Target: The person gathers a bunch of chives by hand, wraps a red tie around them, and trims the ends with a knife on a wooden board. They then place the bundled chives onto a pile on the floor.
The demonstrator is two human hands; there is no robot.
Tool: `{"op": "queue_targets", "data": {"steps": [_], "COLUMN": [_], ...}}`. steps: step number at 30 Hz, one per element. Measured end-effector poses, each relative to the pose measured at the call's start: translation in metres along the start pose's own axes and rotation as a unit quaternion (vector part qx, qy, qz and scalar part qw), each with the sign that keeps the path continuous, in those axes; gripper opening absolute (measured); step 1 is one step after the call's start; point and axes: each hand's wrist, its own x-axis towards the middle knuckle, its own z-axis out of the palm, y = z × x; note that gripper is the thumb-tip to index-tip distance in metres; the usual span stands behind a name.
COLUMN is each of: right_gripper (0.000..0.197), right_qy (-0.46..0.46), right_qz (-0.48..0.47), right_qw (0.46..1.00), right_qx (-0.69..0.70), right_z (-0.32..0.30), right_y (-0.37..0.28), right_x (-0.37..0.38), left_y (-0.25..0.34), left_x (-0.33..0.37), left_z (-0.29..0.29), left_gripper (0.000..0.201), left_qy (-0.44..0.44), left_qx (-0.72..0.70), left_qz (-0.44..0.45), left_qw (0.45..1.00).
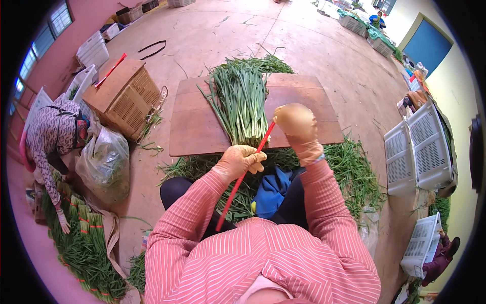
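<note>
Red strip (234, 198) slants, in the head view, between two gloved hands, the left hand (238, 161) with fingers closed round it, the partly blurred right hand (297, 129) with fingers pinching its upper end; beyond lie long green stalks (239, 96), ends at the near edge of the desk (304, 104), whose boards extend either side; a clear bag (104, 164), left, holds greens; the brown crate (134, 104) wears a board, its contents hidden.

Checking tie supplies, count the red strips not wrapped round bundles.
2: one red strip held by the left hand and right hand; a second red strip on the brown board at left. More may be hidden.
</note>
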Motion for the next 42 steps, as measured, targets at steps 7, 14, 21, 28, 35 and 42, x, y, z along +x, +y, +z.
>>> {"op": "queue_targets", "data": {"steps": [7,14,21,28,35,42], "right_gripper": [0.03,0.042,0.026,0.026,0.031,0.039], "right_qy": [0.076,-0.305,-0.323,-0.339,-0.378,-0.374], "right_qz": [0.069,0.492,0.552,0.582,0.565,0.574], "right_qw": [0.992,0.586,0.552,0.59,0.616,0.643], "right_qx": [0.073,0.567,0.535,0.446,0.397,0.343], "right_z": [0.036,0.067,0.093,0.129,0.153,0.125], "right_y": [-0.02,-0.074,-0.07,-0.04,-0.027,-0.013], "right_x": [-0.012,-0.079,-0.093,-0.084,-0.076,-0.097], "left_y": [-0.025,-0.05,-0.088,-0.124,-0.15,-0.159], "left_x": [0.024,0.056,0.073,0.101,0.118,0.123], "left_z": [-0.042,-0.088,-0.11,-0.119,-0.11,-0.112], "left_gripper": [0.024,0.027,0.036,0.065,0.064,0.068], "left_qy": [0.109,0.28,0.334,0.558,0.38,0.348], "left_qx": [-0.125,-0.225,-0.255,0.397,0.586,0.577], "left_qz": [0.036,0.057,0.019,0.006,-0.002,-0.022], "left_qw": [0.986,0.932,0.907,0.729,0.715,0.739]}}
